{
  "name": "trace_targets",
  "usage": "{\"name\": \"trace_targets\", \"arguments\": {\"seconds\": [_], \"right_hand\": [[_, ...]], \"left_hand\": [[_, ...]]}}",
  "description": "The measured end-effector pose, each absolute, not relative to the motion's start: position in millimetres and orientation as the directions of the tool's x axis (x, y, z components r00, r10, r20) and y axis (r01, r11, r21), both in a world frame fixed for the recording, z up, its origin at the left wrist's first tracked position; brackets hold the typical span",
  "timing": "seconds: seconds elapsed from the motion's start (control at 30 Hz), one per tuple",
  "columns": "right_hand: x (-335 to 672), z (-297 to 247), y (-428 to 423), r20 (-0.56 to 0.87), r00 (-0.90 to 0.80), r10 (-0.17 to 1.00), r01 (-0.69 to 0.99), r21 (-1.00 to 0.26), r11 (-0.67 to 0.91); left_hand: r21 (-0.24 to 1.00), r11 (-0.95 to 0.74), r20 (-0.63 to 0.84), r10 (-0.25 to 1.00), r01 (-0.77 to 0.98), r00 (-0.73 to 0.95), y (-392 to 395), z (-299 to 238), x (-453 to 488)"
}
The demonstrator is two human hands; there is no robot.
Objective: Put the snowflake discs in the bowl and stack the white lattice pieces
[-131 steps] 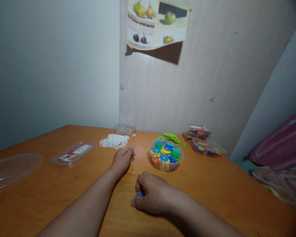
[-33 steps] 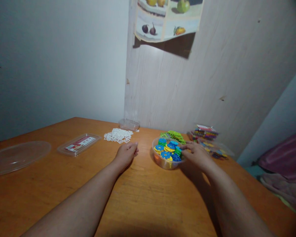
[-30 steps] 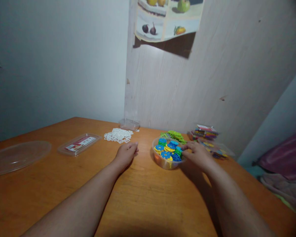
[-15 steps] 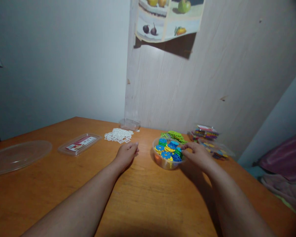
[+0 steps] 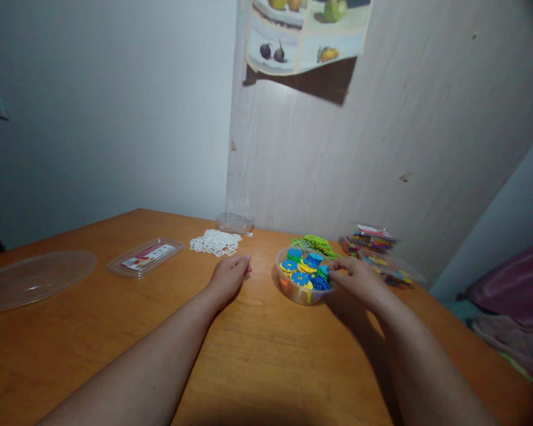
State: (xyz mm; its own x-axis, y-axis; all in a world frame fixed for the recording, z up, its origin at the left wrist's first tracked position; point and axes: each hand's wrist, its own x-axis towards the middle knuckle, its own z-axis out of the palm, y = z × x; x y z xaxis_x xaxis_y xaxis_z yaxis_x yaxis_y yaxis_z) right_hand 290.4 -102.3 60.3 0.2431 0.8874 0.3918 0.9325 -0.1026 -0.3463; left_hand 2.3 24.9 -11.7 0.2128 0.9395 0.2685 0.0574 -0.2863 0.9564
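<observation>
A round clear plastic bowl stands on the table, filled with blue, yellow and green notched plastic discs. My right hand is at the bowl's right rim, thumb and forefinger pinched beside a blue disc. Whether the fingertips grip that disc or the rim is too small to tell. Left of the bowl, my left hand rests on the table with its fingers curled in; their inside is hidden. Just behind the bowl lies a heap of lime-green plastic pieces.
White flat plastic pieces lie in a pile before a clear container. Farther left are a rectangular lid with a label and a round clear lid. Packs of coloured pieces and a clear tub stand at right.
The view has shifted slightly, moving the scene a little to the right in the picture. Both hands keep nearly the same place and pose beside the bowl.
</observation>
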Motion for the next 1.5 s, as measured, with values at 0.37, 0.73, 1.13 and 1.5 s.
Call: {"name": "trace_targets", "arguments": {"seconds": [0.37,0.73,1.13,1.5], "right_hand": [[288,65,-103,0.427,0.220,0.877,0.953,-0.287,-0.100],[267,78,-114,0.338,0.131,0.932,0.960,-0.277,-0.035],[287,66,-100,0.511,0.231,0.828,0.930,-0.367,-0.033],[259,63,-108,0.754,0.296,0.587,0.947,-0.312,-0.078]], "left_hand": [[0.955,-0.289,0.270,0.937,0.059,0.222,25,-11,2],[0.959,-0.279,0.261,0.942,0.059,0.214,21,-8,2],[0.957,-0.283,0.265,0.941,0.060,0.209,24,-12,3],[0.922,-0.367,0.335,0.916,0.124,0.221,29,-18,5]]}}
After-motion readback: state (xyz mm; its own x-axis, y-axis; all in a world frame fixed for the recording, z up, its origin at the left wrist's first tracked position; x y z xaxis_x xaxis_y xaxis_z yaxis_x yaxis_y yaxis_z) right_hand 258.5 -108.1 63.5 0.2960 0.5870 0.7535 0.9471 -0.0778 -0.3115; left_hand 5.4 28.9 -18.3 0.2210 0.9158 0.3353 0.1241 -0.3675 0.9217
